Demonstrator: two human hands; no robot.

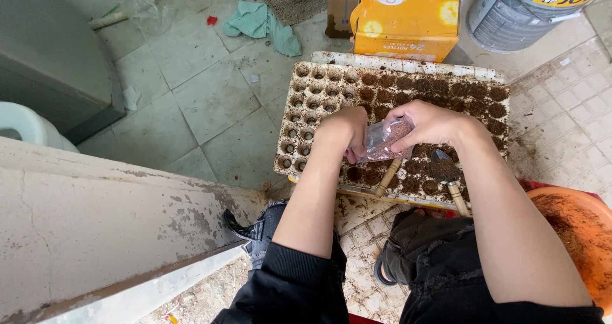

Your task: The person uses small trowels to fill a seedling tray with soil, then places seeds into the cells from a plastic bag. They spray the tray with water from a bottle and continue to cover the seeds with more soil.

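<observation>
This looks like a home's back yard or utility corner used for potting work. Worn, stained floor tiles [210, 94] fill the upper left of the frame, with soil crumbs scattered about. A seedling tray [306, 117] with soil-filled cells sits at centre on the ground. Along the top edge stand an orange cardboard box [405, 18] and a grey plastic bucket [516, 8]; a crumpled green rag [261, 23] lies nearby. A rough concrete ledge [95, 228] crosses the lower left, and an orange basin [580, 235] dusted with soil shows at right

Both forearms reach forward, left hand [344, 132] curled beside pinching right hand [430, 123].
</observation>
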